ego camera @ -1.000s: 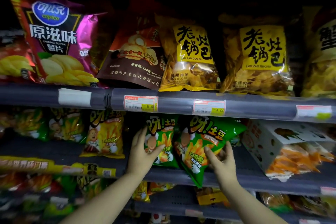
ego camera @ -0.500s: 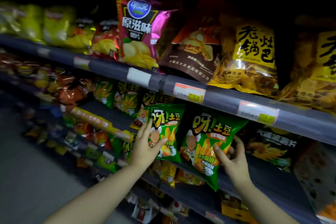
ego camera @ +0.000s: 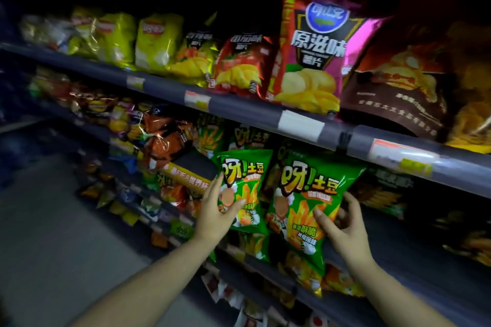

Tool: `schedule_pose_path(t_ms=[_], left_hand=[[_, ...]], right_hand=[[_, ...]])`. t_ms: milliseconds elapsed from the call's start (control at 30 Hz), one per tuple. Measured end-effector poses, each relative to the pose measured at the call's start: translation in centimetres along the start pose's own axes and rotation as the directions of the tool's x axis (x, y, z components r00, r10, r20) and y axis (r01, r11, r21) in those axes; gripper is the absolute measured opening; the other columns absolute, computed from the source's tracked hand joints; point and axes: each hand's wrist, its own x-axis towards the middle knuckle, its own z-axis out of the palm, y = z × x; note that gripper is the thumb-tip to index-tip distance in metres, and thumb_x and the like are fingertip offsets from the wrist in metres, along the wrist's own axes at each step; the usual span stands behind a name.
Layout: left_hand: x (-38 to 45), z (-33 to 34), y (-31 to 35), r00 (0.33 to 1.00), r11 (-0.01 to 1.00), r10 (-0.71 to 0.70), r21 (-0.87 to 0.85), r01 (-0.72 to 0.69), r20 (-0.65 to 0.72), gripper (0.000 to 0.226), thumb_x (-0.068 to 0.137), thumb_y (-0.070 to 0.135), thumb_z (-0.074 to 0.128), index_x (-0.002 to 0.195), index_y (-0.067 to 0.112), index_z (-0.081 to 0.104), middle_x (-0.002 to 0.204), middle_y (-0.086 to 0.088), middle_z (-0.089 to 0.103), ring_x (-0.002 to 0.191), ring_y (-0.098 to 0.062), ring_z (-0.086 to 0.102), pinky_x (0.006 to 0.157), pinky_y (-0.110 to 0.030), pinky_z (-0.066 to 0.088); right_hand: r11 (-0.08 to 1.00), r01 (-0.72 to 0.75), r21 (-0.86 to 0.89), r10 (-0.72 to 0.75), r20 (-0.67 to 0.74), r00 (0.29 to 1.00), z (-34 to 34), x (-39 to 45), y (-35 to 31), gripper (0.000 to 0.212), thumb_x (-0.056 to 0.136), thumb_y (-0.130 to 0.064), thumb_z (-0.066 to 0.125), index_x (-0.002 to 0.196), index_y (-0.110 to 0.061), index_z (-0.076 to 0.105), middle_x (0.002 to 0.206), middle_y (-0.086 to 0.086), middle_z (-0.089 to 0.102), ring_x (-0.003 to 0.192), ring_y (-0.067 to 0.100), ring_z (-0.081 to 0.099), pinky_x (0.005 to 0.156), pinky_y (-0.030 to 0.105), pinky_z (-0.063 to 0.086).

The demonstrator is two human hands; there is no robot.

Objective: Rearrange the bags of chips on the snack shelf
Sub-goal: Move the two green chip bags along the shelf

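Green chip bags sit upright side by side at the front of the middle shelf (ego camera: 398, 255), one in each of your hands. Your left hand (ego camera: 216, 214) grips the smaller green bag (ego camera: 245, 183) at its left edge, thumb across the front. Your right hand (ego camera: 342, 225) clasps the larger green bag (ego camera: 308, 194) at its lower right edge, fingers curled behind it.
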Motion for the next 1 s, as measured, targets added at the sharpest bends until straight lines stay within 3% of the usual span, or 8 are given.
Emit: schedule_pose_path(t_ms=[100,200,367,467,600,700,867,1000], left_hand=[[2.5,-3.2,-2.4,0.999,0.999,0.038,0.015,-0.038,0.030,0.081,0.077,0.046,0.067,0.145,0.033,0.025,0.152,0.007,0.026,0.132,0.002,0.020,0.104,-0.023,0.025],[5.0,-6.1,-4.3,0.997,0.998,0.059,0.032,-0.061,0.059,0.080,0.079,0.044,0.066,0.145,0.032,0.024,0.153,0.006,0.026,0.136,-0.006,0.025,0.103,-0.026,0.028],[8.7,-9.4,-6.6,0.993,0.996,0.082,0.034,-0.086,0.085,0.079,0.080,0.043,0.066,0.145,0.032,0.023,0.152,0.005,0.027,0.139,-0.013,0.026,0.105,-0.029,0.029],[10.7,-10.4,-7.5,0.993,0.996,0.082,0.018,-0.084,0.082,0.079,0.080,0.040,0.067,0.145,0.030,0.023,0.152,0.003,0.028,0.138,-0.014,0.027,0.106,-0.032,0.031],[13.4,-11.2,-8.6,0.993,0.996,0.084,-0.011,-0.083,0.081,0.079,0.080,0.040,0.067,0.145,0.034,0.021,0.151,0.006,0.029,0.128,-0.001,0.026,0.103,-0.030,0.031],[15.6,-11.6,-9.7,0.995,0.997,0.080,-0.010,-0.080,0.066,0.080,0.080,0.042,0.066,0.145,0.034,0.019,0.151,0.005,0.030,0.135,-0.009,0.029,0.101,-0.027,0.032],[19.3,-11.5,-10.7,0.993,0.996,0.085,-0.028,-0.083,0.078,0.081,0.081,0.042,0.066,0.145,0.037,0.017,0.148,0.004,0.035,0.128,-0.003,0.030,0.097,-0.026,0.033],[21.7,-10.6,-11.5,0.986,0.993,0.117,-0.014,-0.116,0.117,0.082,0.079,0.040,0.067,0.145,0.034,0.019,0.143,-0.003,0.040,0.132,-0.016,0.037,0.098,-0.031,0.036]], right_hand=[[0.998,0.037,-0.052,-0.038,-0.022,0.999,4.9,0.2,-0.3,0.058,0.082,-0.002,0.068,0.129,-0.022,0.040,0.099,0.005,0.070,0.086,0.014,0.070,0.070,0.025,0.058],[0.994,0.023,-0.108,-0.034,-0.100,0.994,9.0,0.6,-0.1,0.059,0.080,-0.012,0.072,0.129,-0.027,0.042,0.100,0.002,0.065,0.089,0.015,0.065,0.075,0.022,0.056],[0.983,0.008,-0.184,-0.035,-0.144,0.989,13.9,1.7,-0.6,0.058,0.080,-0.026,0.074,0.129,-0.037,0.044,0.120,-0.002,0.057,0.109,0.000,0.056,0.091,0.035,0.054],[0.972,0.003,-0.234,-0.039,-0.148,0.988,15.8,3.3,-0.7,0.068,0.077,-0.039,0.074,0.136,-0.032,0.041,0.133,-0.002,0.053,0.123,0.012,0.050,0.100,0.047,0.047],[0.973,0.017,-0.229,-0.047,-0.127,0.991,17.8,6.2,-0.2,0.060,0.080,-0.030,0.073,0.132,-0.031,0.044,0.120,0.004,0.061,0.111,0.022,0.060,0.093,0.051,0.051],[0.976,0.024,-0.215,-0.050,-0.117,0.992,19.3,8.4,0.3,0.059,0.080,-0.025,0.074,0.131,-0.030,0.044,0.112,0.008,0.064,0.100,0.027,0.065,0.083,0.055,0.055],[0.981,0.018,-0.194,-0.046,-0.143,0.989,21.0,11.1,0.8,0.062,0.082,-0.019,0.072,0.136,-0.023,0.042,0.116,0.004,0.065,0.107,0.018,0.063,0.085,0.033,0.055],[0.981,-0.058,-0.183,0.028,-0.162,0.986,22.0,12.4,1.0,0.065,0.084,-0.022,0.069,0.139,-0.027,0.036,0.120,0.000,0.061,0.105,0.013,0.061,0.080,0.020,0.055]])
